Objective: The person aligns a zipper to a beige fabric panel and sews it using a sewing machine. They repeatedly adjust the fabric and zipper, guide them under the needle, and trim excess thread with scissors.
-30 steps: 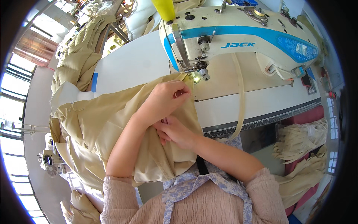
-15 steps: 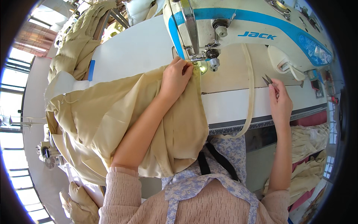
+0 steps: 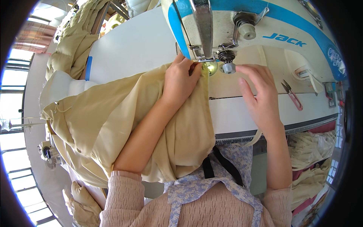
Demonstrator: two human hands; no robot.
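My left hand (image 3: 181, 77) pinches the edge of a beige satin-like cloth (image 3: 102, 113) close to the needle area of a white and blue sewing machine (image 3: 242, 9). The cloth spreads left over the table and drapes off its front edge. My right hand (image 3: 262, 98) has nothing in it, its thumb and fingers apart, just right of the machine's grey tension knob (image 3: 229, 68). Partly hidden behind that hand runs a cream zipper tape (image 3: 262, 56), hanging over the front edge. Thread snips (image 3: 292, 96) with pinkish handles lie on the table to the right.
A ruler strip (image 3: 236, 138) follows the table's front edge. White padding (image 3: 56, 89) lies beside the cloth. More beige fabric hangs at the back left (image 3: 72, 49) and is heaped at the lower right (image 3: 312, 179).
My right hand has put the snips down on the table and moved left toward the machine head, its fingers spreading. My left hand keeps its pinch on the cloth. The view has shifted slightly.
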